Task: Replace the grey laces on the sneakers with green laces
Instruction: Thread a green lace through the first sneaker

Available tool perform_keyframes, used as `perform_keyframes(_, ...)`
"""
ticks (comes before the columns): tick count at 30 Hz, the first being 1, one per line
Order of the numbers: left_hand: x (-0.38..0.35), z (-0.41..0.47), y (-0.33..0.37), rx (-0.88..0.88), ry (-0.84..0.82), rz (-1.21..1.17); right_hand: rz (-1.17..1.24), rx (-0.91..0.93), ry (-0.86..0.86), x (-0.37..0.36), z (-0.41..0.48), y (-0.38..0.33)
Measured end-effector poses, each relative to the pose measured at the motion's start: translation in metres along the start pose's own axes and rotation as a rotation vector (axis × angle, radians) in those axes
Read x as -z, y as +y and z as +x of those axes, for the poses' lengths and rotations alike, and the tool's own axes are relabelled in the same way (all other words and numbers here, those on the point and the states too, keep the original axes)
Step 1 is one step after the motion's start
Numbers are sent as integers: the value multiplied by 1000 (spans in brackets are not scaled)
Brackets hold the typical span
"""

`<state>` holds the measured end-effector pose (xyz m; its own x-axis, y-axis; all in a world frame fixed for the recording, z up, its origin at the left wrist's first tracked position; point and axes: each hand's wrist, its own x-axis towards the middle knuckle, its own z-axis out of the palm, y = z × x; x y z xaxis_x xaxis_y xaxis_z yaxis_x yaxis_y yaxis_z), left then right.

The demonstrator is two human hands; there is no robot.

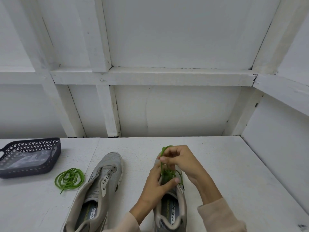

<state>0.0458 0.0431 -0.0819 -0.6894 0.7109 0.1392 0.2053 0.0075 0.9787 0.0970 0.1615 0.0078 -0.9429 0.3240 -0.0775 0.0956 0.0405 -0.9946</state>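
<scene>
Right hand (180, 158) pinches the green lace (161, 166) above the half-laced sneaker (175, 206); left hand (155, 181) grips that sneaker's upper. Bunched lace could knot or miss an eyelet if pulled unevenly

The table (234, 173) holds two sneakers (107, 173), a coiled green lace (70, 177) and a basket (33, 171).

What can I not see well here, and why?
- Head view: eyelets of right grey mesh sneaker, hidden by left hand, right hand and bunched green lace.
- Head view: heel of left grey mesh sneaker, cut off by bottom edge.
- Head view: dark perforated basket contents, blurred.
</scene>
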Motion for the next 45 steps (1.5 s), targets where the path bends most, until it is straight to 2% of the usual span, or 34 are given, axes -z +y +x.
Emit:
perform_keyframes(9,1,-4,-4,114,42,-7,119,206,109,2,15,-57)
perform_keyframes(16,1,-6,-8,129,61,-8,183,172,155,-3,23,-51)
perform_keyframes(21,2,-5,-4,110,79,40,137,191,174,3,21,-54)
perform_keyframes(30,-5,-14,-7,151,137,114,127,231,103,8,19,-53)
perform_keyframes(35,-7,-19,-5,89,199,37,79,243,85,12,22,-55)
perform_keyframes(40,5,-4,35,-107,267,-110,46,226,112,16,23,-54)
perform_keyframes(42,13,11,57,-161,235,-142,62,218,110,18,23,-53)
perform_keyframes(45,21,33,81,-142,178,-220,56,219,108,19,22,-56)
